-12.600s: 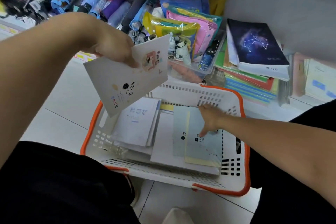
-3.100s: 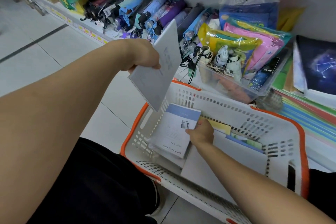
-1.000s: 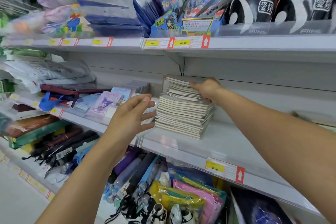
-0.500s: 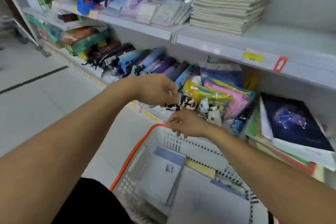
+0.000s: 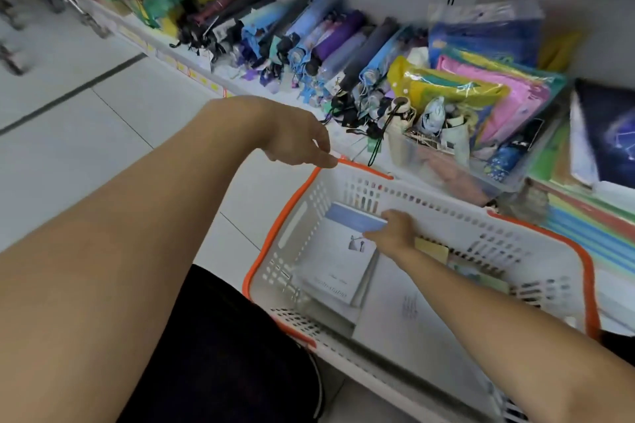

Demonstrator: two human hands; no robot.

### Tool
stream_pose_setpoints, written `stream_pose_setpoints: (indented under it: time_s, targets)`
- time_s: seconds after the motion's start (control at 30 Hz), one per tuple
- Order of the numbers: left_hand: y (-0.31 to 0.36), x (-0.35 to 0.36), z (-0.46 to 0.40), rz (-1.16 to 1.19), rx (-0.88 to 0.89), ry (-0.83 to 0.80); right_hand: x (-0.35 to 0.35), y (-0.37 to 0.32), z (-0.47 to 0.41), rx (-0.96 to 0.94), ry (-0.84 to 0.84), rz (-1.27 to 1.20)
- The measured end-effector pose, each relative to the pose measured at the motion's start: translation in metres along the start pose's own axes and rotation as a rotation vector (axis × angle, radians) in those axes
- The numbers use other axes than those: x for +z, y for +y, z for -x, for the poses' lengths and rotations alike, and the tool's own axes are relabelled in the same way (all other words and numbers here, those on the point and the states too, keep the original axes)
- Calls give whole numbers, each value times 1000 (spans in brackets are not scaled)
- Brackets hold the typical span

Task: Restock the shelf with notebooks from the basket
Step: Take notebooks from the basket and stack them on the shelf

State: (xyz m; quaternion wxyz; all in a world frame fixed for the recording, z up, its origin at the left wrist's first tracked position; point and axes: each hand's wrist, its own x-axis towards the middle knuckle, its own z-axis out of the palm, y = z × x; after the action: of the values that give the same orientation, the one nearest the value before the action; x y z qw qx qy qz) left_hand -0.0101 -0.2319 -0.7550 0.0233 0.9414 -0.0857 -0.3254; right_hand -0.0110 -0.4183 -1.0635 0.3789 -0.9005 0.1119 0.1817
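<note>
Right hand (image 5: 395, 233) grips notebook (image 5: 338, 259) — fingertips hidden; left hand (image 5: 295, 144) relaxed, empty.

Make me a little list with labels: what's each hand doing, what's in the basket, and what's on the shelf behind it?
left hand: at the orange rim of the white plastic basket, holding nothing
right hand: in the basket, fingers on the white notebook with a blue top band
basket contents: more pale notebooks, one yellow
shelf behind: row of folded umbrellas, colourful plastic pouches
</note>
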Motion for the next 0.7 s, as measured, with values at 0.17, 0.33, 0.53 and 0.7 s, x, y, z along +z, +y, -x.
stream_pose_setpoints:
  time_s: [0.17,0.33,0.53,0.7]
  targets:
    - [-8,-1,-27,30,8,-28,0,-2,-3,2,64,-20]
    - [-13,-2,-38,109,-18,-32,-2,-2,-4,24,152,-135]
    - [4,-2,-45,184,22,-80,-17,0,-3,83,33,-94]
    - [12,-3,-52,155,21,-93,-20,-2,13,-90,73,-110]
